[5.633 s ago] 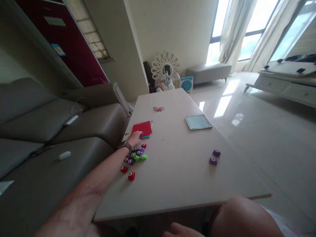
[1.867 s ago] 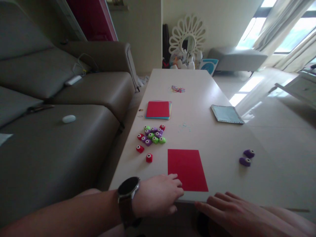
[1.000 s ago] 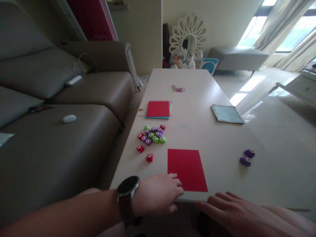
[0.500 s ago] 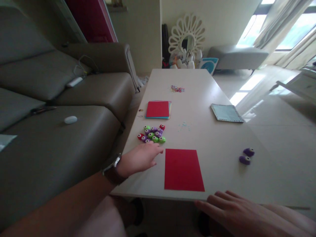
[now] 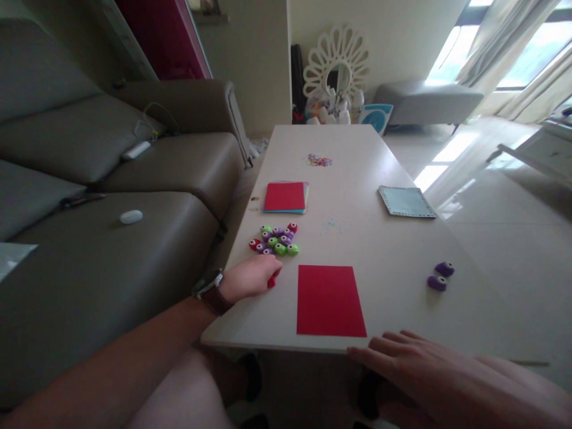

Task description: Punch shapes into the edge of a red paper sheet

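Now gripping a red piece (image 5: 271,282) with the left hand (image 5: 250,278), just left of the red sheet (image 5: 331,301) on the tabletop (image 5: 388,256); well apart from the right hand (image 5: 413,366), outstretched near the sheet's right corner.

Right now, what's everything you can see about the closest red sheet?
The sheet is plain red, four-sided and looks like thin paper. It lies flat on the table near the front edge, with no marks I can make out. The left hand is apart from it; the right hand is close to one corner, perhaps touching.
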Demonstrator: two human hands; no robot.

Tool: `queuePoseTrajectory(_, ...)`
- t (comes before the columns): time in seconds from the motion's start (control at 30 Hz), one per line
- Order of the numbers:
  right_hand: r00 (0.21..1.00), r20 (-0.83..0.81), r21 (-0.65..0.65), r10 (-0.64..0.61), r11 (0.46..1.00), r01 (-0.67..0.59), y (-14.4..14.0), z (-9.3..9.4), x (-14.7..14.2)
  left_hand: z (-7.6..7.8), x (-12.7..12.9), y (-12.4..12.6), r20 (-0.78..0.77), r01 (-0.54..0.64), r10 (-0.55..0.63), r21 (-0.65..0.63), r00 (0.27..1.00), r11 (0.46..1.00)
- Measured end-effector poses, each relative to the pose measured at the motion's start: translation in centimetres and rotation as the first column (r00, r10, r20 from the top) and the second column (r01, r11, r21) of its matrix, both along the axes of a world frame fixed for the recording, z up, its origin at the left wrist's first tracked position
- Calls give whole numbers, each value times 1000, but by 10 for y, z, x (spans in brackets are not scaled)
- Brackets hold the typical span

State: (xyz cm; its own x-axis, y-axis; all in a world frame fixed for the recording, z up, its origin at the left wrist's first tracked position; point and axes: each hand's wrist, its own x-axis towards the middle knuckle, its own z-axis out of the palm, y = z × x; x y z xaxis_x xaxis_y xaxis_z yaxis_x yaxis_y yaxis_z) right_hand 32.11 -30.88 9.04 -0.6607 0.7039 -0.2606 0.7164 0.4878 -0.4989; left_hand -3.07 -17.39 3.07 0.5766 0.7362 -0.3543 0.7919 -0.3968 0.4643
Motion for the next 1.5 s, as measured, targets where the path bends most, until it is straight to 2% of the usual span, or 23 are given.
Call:
queuePoseTrajectory(0.07,999,-24,11,-37,999,37,-3,-1,6,1,4,2,31,-26,27,-34,999,999)
queuePoseTrajectory(0.17,993,-38,50,-111,992,113,4,1,6,0,16,3,182,-97,135,-205,974,974)
queuePoseTrajectory(0.3,999,-30,28,-30,999,31,35,5,-16,-5,44,3,420,-125,322,-432,849,893)
queuePoseTrajectory(0.4,993,-87,58,-75,995,81,57,6,-30,-5,67,2,513,-114,416,-520,751,846)
queuePoseTrajectory(0.6,959,-236,188,-154,962,201,75,-2,-36,-2,93,-2,620,-62,511,-599,595,799)
queuePoseTrajectory(0.73,965,-229,181,-124,969,168,83,-9,-47,-6,94,-6,633,-37,541,-630,554,776)
queuePoseTrajectory(0.87,970,-220,208,-103,967,149,95,-13,-56,-9,94,-8,644,-65,558,-623,523,779)
queuePoseTrajectory(1.0,955,-284,138,-80,983,124,110,-20,-54,-11,93,-6,649,-91,554,-603,522,792)
queuePoseTrajectory(1.13,927,-364,83,-93,988,132,120,-36,-51,-14,92,-3,649,-91,555,-605,521,791)
queuePoseTrajectory(1.3,863,-495,98,-101,980,171,124,-51,-49,-19,90,4,667,-78,505,-561,548,824)
queuePoseTrajectory(1.37,877,-475,151,-71,976,160,129,-50,-42,-20,88,7,664,-109,436,-474,608,874)
queuePoseTrajectory(1.43,901,-430,218,-45,964,153,136,-50,-31,-21,87,9,605,-181,320,-282,729,942)
queuePoseTrajectory(1.5,917,-396,270,-55,947,173,145,-51,-17,-24,85,10,486,-201,203,-56,850,978)
